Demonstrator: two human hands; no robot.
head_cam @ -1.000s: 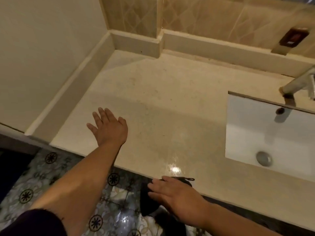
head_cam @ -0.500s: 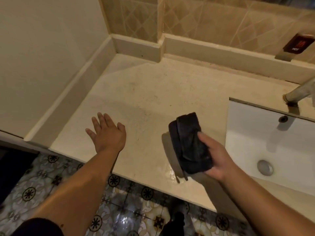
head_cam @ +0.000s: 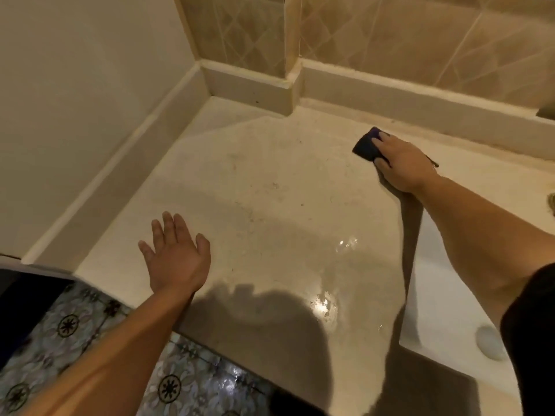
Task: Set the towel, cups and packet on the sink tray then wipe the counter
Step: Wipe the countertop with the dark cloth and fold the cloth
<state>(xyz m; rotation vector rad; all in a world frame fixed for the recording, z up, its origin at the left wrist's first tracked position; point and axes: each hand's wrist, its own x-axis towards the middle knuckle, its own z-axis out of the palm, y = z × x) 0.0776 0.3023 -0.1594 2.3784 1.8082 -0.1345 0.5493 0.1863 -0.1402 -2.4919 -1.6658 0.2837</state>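
A beige stone counter (head_cam: 270, 199) fills the middle of the view, with wet shiny patches near its front edge. My right hand (head_cam: 402, 163) presses a dark folded cloth (head_cam: 367, 145) flat on the counter at the far side, close to the back ledge. Only the cloth's left part shows past my fingers. My left hand (head_cam: 175, 256) lies flat and open on the counter near the front left edge, holding nothing. No towel, cups, packet or tray are in view.
A white sink basin (head_cam: 450, 310) with a round drain (head_cam: 489, 340) sits at the right, partly under my right arm. A raised ledge (head_cam: 390, 94) and tiled wall run along the back; a plain wall closes the left. Patterned floor tiles (head_cam: 75, 325) lie below the counter's front edge.
My right hand lifted the dark cloth from below the counter edge, carried it over the counter, and now presses it down at the far side. My left hand stayed flat.
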